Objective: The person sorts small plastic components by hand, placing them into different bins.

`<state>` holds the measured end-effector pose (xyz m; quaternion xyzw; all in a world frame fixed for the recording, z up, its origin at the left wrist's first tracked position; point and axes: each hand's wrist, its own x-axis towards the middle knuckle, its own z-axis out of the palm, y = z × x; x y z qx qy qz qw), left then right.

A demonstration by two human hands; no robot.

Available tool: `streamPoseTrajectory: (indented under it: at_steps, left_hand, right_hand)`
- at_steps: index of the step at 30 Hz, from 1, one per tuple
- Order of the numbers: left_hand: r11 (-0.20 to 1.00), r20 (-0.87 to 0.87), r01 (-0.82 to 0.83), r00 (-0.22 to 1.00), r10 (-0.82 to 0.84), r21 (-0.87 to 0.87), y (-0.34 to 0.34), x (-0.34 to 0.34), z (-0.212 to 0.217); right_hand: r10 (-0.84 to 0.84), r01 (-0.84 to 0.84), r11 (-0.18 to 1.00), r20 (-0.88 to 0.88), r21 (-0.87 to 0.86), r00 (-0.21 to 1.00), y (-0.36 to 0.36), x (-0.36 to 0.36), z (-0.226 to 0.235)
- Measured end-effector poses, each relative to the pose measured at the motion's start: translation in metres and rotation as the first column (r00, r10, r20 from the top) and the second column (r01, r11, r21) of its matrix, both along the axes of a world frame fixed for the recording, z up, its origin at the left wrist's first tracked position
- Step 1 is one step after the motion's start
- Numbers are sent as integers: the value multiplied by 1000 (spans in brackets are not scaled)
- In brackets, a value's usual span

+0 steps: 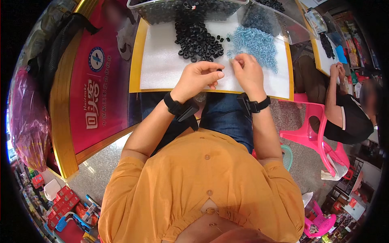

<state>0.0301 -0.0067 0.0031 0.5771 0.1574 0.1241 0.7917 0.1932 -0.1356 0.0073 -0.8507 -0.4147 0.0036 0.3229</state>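
Between the thumb and forefinger of my left hand (pixel 200 77) is a small black ring (pixel 219 70). My right hand (pixel 248 73) is pinched closed a little to its right, with something tiny and pale at the fingertips that is too small to name. Both hands are over the near part of a white mat (pixel 162 60). Just beyond the left hand spreads a heap of black rings (pixel 198 42). A heap of small, clear light-blue pieces (pixel 257 44) lies beyond the right hand.
A clear bin (pixel 142 14) with black rings stands at the far edge, and a clear container (pixel 289 30) lies at the far right. The table has a yellow rim (pixel 135 60). On the right, another person (pixel 346 113) works at a second table near a pink chair (pixel 312 133).
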Motion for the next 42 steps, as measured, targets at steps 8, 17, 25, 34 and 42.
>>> streamPoseTrajectory:
  at_steps: [8, 17, 25, 34, 42]
  left_hand:
    - [994, -59, 17, 998, -11, 109, -6, -2, 3]
    - [979, -31, 35, 999, -29, 202, -6, -5, 3]
    - [997, 0, 62, 998, -62, 37, -1, -4, -3]
    - [995, -25, 92, 995, -93, -25, 4, -6, -2]
    - [994, -42, 104, 994, -103, 35, 2, -5, 0]
  right_hand:
    - [155, 43, 955, -619, 293, 770, -24, -10, 12]
    - [396, -209, 860, -351, 465, 849, -22, -33, 6]
    - [453, -396, 863, -133, 314, 881, -29, -39, 21]
    - [481, -416, 850, -155, 323, 863, -21, -23, 29]
    - [279, -289, 956, 166, 41, 946, 47, 51, 21]
